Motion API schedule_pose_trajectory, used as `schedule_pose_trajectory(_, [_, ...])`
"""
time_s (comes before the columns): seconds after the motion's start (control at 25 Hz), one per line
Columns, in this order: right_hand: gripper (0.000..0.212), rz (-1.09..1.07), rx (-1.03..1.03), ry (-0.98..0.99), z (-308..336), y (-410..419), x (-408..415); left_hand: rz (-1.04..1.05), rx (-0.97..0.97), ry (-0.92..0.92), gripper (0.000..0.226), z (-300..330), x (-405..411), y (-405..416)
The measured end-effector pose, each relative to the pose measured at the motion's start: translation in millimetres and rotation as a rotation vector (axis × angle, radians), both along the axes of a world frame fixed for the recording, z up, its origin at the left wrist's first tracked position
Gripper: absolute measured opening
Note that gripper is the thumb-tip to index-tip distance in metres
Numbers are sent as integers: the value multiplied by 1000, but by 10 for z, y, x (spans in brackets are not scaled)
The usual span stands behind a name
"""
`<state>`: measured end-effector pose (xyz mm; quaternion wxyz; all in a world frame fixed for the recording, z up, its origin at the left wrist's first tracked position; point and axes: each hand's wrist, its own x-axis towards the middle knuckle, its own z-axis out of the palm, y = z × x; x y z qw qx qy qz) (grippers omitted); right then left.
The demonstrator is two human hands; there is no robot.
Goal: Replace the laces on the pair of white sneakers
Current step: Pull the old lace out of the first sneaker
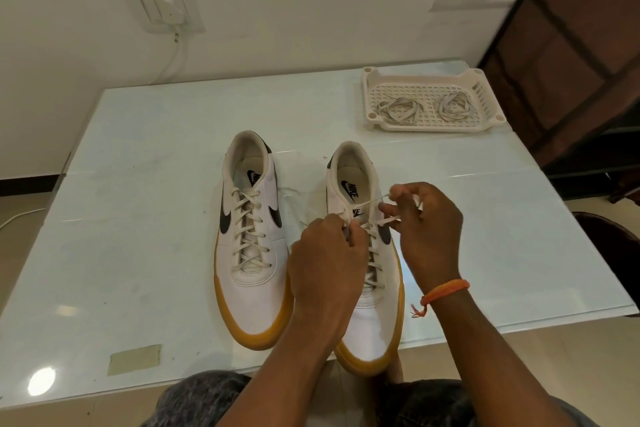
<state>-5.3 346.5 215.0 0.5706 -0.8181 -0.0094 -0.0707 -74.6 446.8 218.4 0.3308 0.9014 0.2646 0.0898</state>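
Working at the top eyelets of the right-hand white leather sneaker with the tan gum sole [367, 288], the left hand [327, 253] was closed in a pinch on one end of its cream flat lace [388, 220], while the right hand [427, 229] pinched the other end just beside the tongue. With the toe overhanging the near edge of the pale glass-topped table [156, 201], a hard tug could probably have dragged the shoe off. The 2 coiled laces in the white plastic mesh tray [485, 94] and the laced left-hand matching sneaker [251, 253] sat well apart, so mixing old and new laces looked like the other risk.

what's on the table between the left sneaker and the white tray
Only bare tabletop between the left sneaker and the white tray, seen in the head view.
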Motion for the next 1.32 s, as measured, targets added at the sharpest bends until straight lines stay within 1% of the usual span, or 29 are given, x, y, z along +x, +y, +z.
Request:
schedule_pose_trajectory(0.04, [18, -95, 218, 163, 8, -55, 28, -7, 1, -5, 31, -8, -3, 4])
schedule_pose_trajectory(0.08, [21, -166, 363, 277, 8, -112, 49, -13, 8, -9, 30, -13, -4, 5])
schedule_pose_trajectory(0.12, [23, -201, 391, 327, -6, -152, 65, -15, 18, -14, 30, -17, -4, 7])
schedule_pose_trajectory(0.16, [21, -210, 306, 305, -30, -173, 83, -15, 27, -21, 30, -17, 0, 10])
schedule_pose_trajectory(0.2, [17, -186, 134, 215, -30, -166, 84, -15, 32, -27, 30, -17, 5, 12])
schedule_pose_trajectory(0.24, [19, -100, -66, 78, -11, -130, 69, -17, 32, -28, 31, -14, 9, 13])
schedule_pose_trajectory(0.28, [27, 24, -218, -56, -29, -89, 50, -20, 29, -23, 32, -9, 11, 13])
schedule_pose_trajectory(0.32, [34, 147, -316, -132, -64, -49, 46, -24, 25, -15, 32, -4, 13, 11])
schedule_pose_trajectory(0.36, [33, 223, -389, -158, -85, -16, 41, -27, 27, -8, 32, 5, 14, 7])
schedule_pose_trajectory(0.44, [22, 259, -466, -208, -129, 10, 28, -27, 33, -6, 33, 15, 11, 4])
schedule_pose_trajectory(0.56, [7, 241, -479, -351, -124, -22, 34, -21, 27, -7, 32, 23, 9, -5])
schedule_pose_trajectory(0.64, [5, 138, -532, -426, -84, -71, 82, -20, 33, -19, 29, 14, 1, -7])
schedule_pose_trajectory(0.68, [5, 36, -504, -400, -63, -130, 119, -21, 38, -28, 28, 6, -4, -5])
schedule_pose_trajectory(0.76, [10, -181, -313, -217, -10, -307, 224, -23, 47, -27, 28, -12, -5, -1])
schedule_pose_trajectory(0.8, [12, -248, -226, -110, 0, -400, 271, -23, 52, -21, 29, -22, -1, 0])
schedule_pose_trajectory(0.84, [11, -272, -208, -46, -15, -472, 307, -22, 56, -18, 30, -29, 3, 1])
schedule_pose_trajectory(0.88, [7, -248, -236, -20, -30, -505, 323, -21, 58, -18, 30, -29, 5, 0])
schedule_pose_trajectory(0.92, [11, -183, -277, -19, -27, -482, 306, -20, 61, -20, 31, -27, 10, -1])
schedule_pose_trajectory(1.0, [40, 59, -342, -71, -62, -320, 207, -19, 53, -26, 32, -17, 15, 1])
schedule_pose_trajectory(1.04, [45, 180, -390, -83, -83, -216, 146, -18, 38, -30, 33, -11, 15, 4])
schedule_pose_trajectory(1.08, [41, 273, -438, -86, -103, -116, 89, -16, 27, -29, 32, -6, 15, 9])
schedule_pose_trajectory(1.12, [32, 326, -498, -91, -130, -41, 44, -15, 27, -21, 32, 5, 17, 12])
schedule_pose_trajectory(1.2, [17, 330, -561, -114, -164, 30, -6, -14, 50, -12, 34, 22, 35, 9])
schedule_pose_trajectory(1.24, [14, 305, -544, -139, -177, 44, -17, -10, 49, -12, 35, 30, 50, 9])
schedule_pose_trajectory(1.32, [10, 257, -444, -163, -165, 90, -39, 6, 22, 4, 34, 54, 73, 17])
